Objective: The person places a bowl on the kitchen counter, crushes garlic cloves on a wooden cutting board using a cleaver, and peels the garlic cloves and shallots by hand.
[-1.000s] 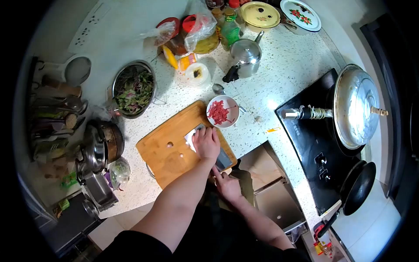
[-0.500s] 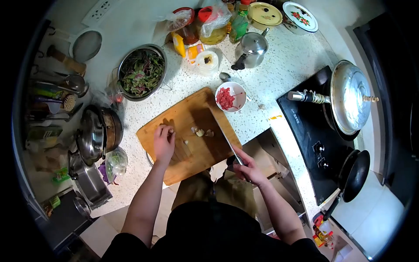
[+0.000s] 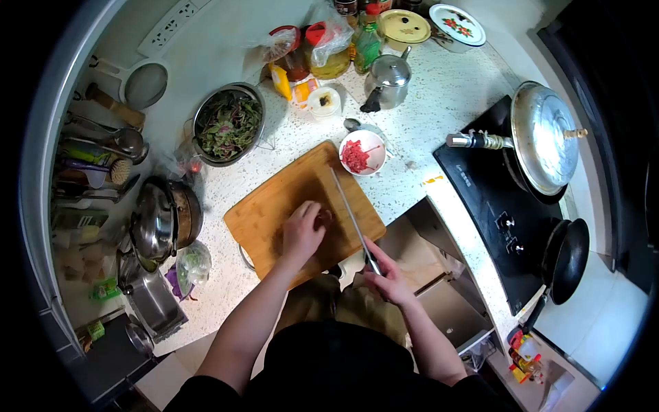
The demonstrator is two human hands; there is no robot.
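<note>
My right hand (image 3: 390,280) grips the handle of a kitchen knife (image 3: 352,214). Its long blade, seen nearly edge-on, reaches up across the right part of a wooden cutting board (image 3: 264,214). Left of the blade, my left hand (image 3: 305,230) rests low over the board with its fingers curled inward. What those fingers cover or hold is hidden; no garlic pieces show on the board around them. Just beyond the board's top corner stands a white bowl (image 3: 375,163) with chopped red meat (image 3: 355,156) in it.
A bowl of leafy greens (image 3: 226,123) sits at the back left, near a lidded pot (image 3: 156,220). A metal kettle (image 3: 390,79) and a spoon (image 3: 352,124) lie behind the white bowl. The stove (image 3: 473,172) holds a lidded wok (image 3: 546,144) and a frying pan (image 3: 568,264).
My left hand has moved right across the board, over the spot where the small garlic pieces lay, and they no longer show. The knife stays in my right hand. The camera view has shifted slightly.
</note>
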